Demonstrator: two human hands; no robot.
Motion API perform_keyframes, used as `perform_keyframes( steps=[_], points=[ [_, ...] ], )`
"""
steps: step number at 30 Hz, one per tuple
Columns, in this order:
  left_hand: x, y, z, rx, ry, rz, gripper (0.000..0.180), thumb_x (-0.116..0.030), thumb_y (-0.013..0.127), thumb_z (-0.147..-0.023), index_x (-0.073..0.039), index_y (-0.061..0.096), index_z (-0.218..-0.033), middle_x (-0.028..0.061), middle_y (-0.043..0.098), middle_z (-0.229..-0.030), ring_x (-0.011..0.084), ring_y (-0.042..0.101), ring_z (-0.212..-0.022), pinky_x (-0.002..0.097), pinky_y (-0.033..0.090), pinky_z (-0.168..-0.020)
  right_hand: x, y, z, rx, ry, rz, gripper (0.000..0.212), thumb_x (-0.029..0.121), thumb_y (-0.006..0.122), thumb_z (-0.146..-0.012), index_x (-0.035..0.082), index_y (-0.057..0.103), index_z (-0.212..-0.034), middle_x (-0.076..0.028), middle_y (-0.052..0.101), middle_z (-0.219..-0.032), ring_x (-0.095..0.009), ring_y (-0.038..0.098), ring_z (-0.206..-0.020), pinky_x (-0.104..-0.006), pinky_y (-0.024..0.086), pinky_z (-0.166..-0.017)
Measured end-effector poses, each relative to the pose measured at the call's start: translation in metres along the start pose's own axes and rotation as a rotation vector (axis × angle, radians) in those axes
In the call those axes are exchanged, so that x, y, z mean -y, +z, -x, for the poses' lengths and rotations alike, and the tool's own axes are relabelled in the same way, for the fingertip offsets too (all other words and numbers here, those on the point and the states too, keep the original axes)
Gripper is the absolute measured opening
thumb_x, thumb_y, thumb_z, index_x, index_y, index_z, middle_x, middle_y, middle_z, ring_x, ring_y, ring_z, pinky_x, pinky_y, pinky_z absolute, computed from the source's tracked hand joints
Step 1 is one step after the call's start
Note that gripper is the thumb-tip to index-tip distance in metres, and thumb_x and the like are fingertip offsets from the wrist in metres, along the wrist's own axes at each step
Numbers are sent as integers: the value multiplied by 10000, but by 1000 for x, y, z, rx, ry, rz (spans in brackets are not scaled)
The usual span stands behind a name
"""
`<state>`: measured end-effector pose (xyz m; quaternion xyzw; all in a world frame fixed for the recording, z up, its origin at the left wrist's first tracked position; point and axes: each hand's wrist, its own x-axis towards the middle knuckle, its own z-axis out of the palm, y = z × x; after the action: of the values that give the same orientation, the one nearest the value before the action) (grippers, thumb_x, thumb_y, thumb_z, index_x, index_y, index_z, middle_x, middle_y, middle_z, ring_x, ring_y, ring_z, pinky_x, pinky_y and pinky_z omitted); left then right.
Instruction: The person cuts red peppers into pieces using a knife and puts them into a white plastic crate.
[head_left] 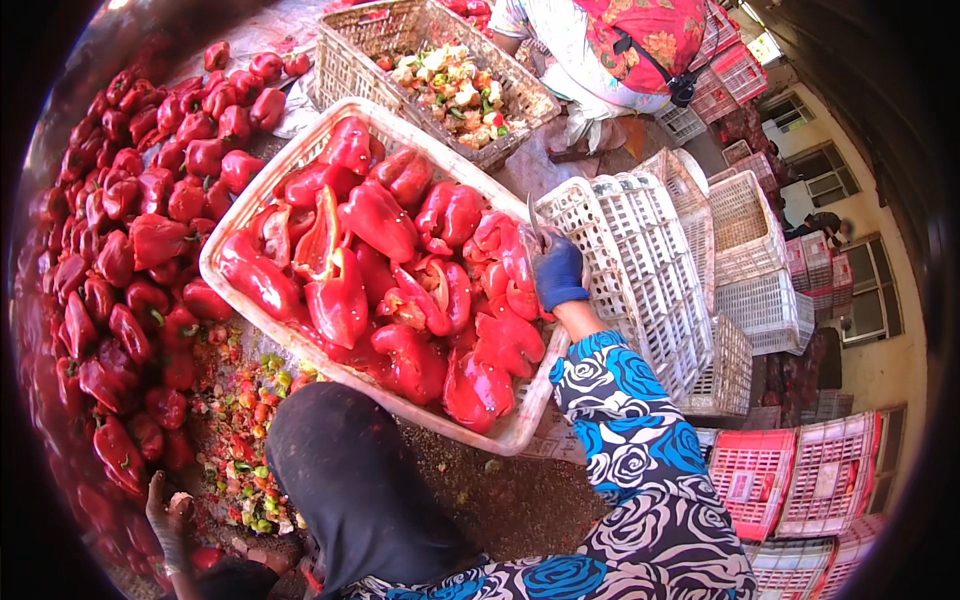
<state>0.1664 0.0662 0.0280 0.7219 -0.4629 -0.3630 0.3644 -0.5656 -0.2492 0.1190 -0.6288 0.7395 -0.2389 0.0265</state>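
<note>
My right hand (559, 273), in a blue glove, is closed at the right end of a shallow white plastic crate (262, 190). A short curved knife (532, 214) sticks up from its fingers. Glossy red bell peppers (378, 220) fill the crate, several of them split or cut open. At the lower left my left hand (170, 522), in a greyish, soiled glove, is raised with fingers apart beside a heap of whole red peppers (150, 240). A pale patch shows at its fingertips; whether it is a scrap is unclear.
Pepper cores and scraps (255, 430) litter the ground between heap and crate. Beyond stands a dirty crate (345, 60) holding cores. A person in floral clothing (640, 50) is at the far side. White crates (650, 270) and red crates (790, 470) stack up on the right. Dark cloth (350, 480) covers the lower middle.
</note>
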Motion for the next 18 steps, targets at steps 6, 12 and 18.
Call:
perform_keyframes(
  steps=[6, 12, 18],
  points=[
    [-46, 34, 21, 77, -401, 291, 563, -127, 618, -847, -21, 440, -1370, 14, 560, -887, 96, 539, -711, 216, 448, -543, -1, 16, 10, -110, -114, 41, 254, 251, 636, -849, 29, 691, -961, -224, 663, -968, -383, 638, -912, -436, 508, -787],
    [-78, 80, 8, -6, -478, 424, 547, -135, 579, -858, -5, 439, -1370, 115, 588, -1195, 164, 609, -948, 265, 527, -738, -2, 33, -2, -153, -182, 76, 280, 279, 628, -888, 10, 693, -932, -225, 665, -922, -382, 644, -863, -400, 512, -759],
    [-170, 67, -20, 110, -349, 728, 617, -239, 635, -837, 12, 441, -1367, 85, 568, -1204, 163, 598, -1030, 309, 514, -883, -51, 24, -12, -76, -244, 69, 231, 196, 538, -938, 46, 691, -1023, -169, 688, -973, -327, 651, -926, -388, 506, -820]
  ],
)
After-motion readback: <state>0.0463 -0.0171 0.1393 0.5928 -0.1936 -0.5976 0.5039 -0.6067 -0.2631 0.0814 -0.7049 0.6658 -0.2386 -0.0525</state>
